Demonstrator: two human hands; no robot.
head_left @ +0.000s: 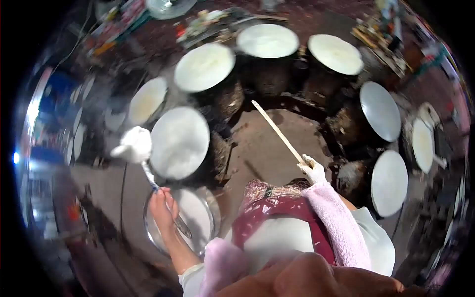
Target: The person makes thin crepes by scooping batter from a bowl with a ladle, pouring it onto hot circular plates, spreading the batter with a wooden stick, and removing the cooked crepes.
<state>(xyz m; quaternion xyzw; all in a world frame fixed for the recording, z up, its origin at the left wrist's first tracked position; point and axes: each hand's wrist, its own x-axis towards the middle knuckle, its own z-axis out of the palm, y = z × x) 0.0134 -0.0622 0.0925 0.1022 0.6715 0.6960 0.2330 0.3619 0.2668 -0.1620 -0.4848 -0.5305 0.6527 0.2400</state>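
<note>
My left hand (pixel 163 208) is wrapped round the handle of a ladle (pixel 136 144). The ladle's head is white all over and blurred, and it is held up beside a round white-topped pan (pixel 180 143). Below this hand stands a metal basin (pixel 213 210) with white liquid (pixel 195 210) in it. My right hand (pixel 312 171), in a whitish glove with smears on it, is closed on one end of a long, thin wooden stick (pixel 277 131). The stick points forward and left over the floor, touching no pan.
Several more round pans on dark stands curve around me, such as the far middle pan (pixel 267 41), the right pan (pixel 380 111) and the near right pan (pixel 389 183). Wood pieces (pixel 378 44) lie behind them. Haze hangs at the left.
</note>
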